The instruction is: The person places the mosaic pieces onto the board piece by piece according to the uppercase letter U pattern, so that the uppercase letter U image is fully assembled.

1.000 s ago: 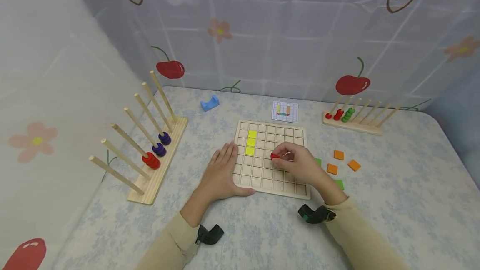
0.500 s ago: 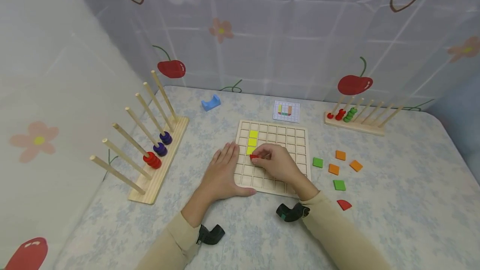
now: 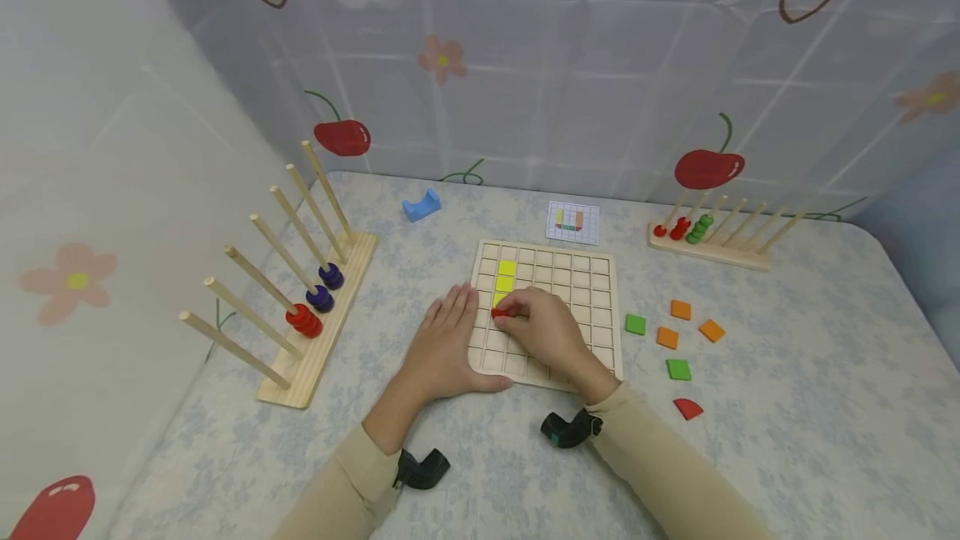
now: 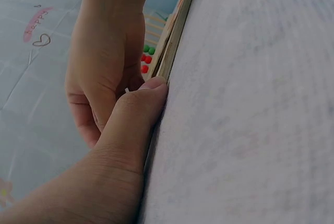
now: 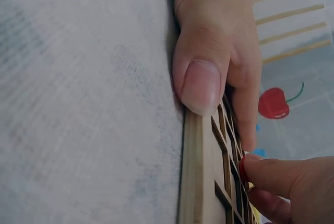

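Observation:
A wooden grid board (image 3: 600, 315) lies on the table, with yellow square tiles (image 3: 506, 276) set in a column near its left side. My right hand (image 3: 551, 332) pinches a small red tile (image 3: 498, 314) between thumb and fingers, low over the cell just below the yellow column. In the right wrist view the red tile (image 5: 242, 168) sits at the fingertips, right at the board's surface. My left hand (image 3: 442, 348) rests flat at the board's left edge, fingers straight, its thumb (image 5: 201, 88) against the near edge.
Right of the board lie orange tiles (image 3: 667, 338), green tiles (image 3: 678, 370) and a red quarter-round tile (image 3: 688, 409). A pattern card (image 3: 573, 223) lies behind the board. Peg racks with beads stand left (image 3: 337, 315) and back right (image 3: 708, 251); a blue block (image 3: 422, 206) sits behind.
My right hand has moved left across the board with the red tile, reaching the cell below the yellow tiles. My left hand has stayed at the board's edge.

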`<move>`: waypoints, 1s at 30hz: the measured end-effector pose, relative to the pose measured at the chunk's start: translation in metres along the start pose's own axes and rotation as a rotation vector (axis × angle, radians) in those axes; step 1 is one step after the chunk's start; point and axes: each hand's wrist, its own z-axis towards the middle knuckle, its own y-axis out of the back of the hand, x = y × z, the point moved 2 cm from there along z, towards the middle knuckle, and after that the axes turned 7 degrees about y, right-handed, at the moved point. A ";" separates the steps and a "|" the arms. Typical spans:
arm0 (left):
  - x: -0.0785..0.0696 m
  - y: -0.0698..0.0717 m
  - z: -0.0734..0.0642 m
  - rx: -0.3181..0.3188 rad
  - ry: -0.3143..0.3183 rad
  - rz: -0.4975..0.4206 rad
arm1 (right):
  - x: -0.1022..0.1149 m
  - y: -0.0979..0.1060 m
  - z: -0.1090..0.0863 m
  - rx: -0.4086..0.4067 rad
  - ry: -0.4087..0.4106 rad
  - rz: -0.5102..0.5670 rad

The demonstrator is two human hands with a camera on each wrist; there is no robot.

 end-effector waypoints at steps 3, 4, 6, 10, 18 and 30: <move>0.000 0.000 -0.001 0.000 -0.003 -0.007 | 0.001 0.001 -0.001 -0.006 0.017 -0.052; 0.000 0.000 -0.001 0.002 -0.003 -0.009 | 0.001 0.001 -0.002 -0.005 0.024 -0.068; 0.000 0.000 -0.001 0.012 0.003 -0.012 | 0.001 0.001 -0.002 0.001 0.029 -0.090; -0.001 0.000 0.000 0.024 0.012 -0.011 | 0.001 0.002 -0.003 0.013 0.033 -0.118; -0.002 0.001 0.000 0.008 0.000 -0.003 | 0.000 0.004 -0.005 0.024 0.064 -0.139; -0.001 0.001 0.000 -0.001 0.012 0.000 | -0.003 0.027 -0.024 -0.016 0.061 -0.071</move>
